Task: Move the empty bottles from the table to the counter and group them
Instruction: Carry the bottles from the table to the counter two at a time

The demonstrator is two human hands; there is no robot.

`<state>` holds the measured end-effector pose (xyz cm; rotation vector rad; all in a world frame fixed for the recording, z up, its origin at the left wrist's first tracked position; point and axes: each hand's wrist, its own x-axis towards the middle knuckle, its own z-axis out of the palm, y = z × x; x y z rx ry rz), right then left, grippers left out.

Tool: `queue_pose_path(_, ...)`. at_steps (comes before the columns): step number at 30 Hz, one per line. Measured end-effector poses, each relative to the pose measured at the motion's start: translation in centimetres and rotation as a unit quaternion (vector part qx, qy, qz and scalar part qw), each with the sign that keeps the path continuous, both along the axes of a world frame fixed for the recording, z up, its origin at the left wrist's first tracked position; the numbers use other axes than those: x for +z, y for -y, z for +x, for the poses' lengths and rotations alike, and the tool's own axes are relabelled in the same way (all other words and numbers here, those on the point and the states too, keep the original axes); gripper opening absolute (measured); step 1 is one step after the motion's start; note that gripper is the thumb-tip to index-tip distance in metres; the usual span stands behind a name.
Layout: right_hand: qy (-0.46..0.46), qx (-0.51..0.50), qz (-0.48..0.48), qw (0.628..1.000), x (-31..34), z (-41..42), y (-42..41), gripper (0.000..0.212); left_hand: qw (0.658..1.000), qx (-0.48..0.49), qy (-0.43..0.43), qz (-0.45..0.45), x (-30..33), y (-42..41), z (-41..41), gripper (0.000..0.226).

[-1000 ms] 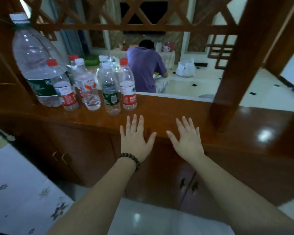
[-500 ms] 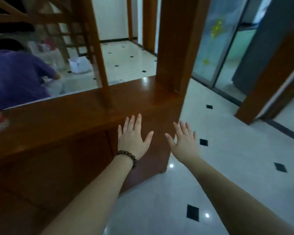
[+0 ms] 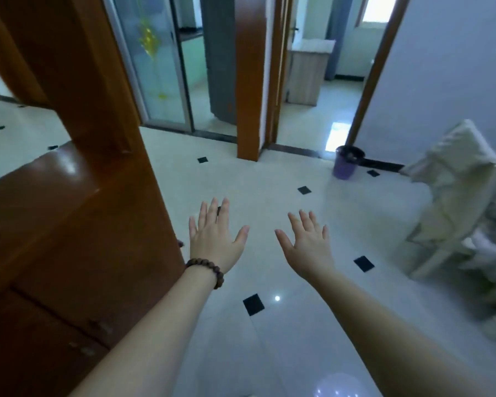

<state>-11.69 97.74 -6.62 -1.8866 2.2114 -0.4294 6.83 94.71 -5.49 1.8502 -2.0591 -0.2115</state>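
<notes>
Swinging right since a second ago, the view is leaving the grouped bottles behind; none are showing now. Both hands are staying spread and empty: left hand (image 3: pixel 215 242), beaded bracelet (image 3: pixel 205 269) at its wrist, right hand (image 3: pixel 305 245) beside it, fingers straight, hovering over the tiled floor (image 3: pixel 269 181). Counter (image 3: pixel 55 179) is sliding off to the left. Purple bin (image 3: pixel 347 163) and draped chair (image 3: pixel 453 196) are coming into sight. Likely heading back to the table for more bottles; table not visible.
</notes>
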Motion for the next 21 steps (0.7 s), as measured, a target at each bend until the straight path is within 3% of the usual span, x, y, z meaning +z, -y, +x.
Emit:
queue_pose_path(9,0.015,-0.211,-0.009,0.977,-1.3,-11.1,-13.3,0.063,0.982,-0.186,0.011,0.024,-0.7,-5.9,-13.7,0.074)
queue_pose_path(21,0.025,-0.457,-0.015,0.889,-0.8,-26.3,-32.4,0.063,0.905,-0.425,0.004,0.007,0.2,-18.1,-34.9,0.074)
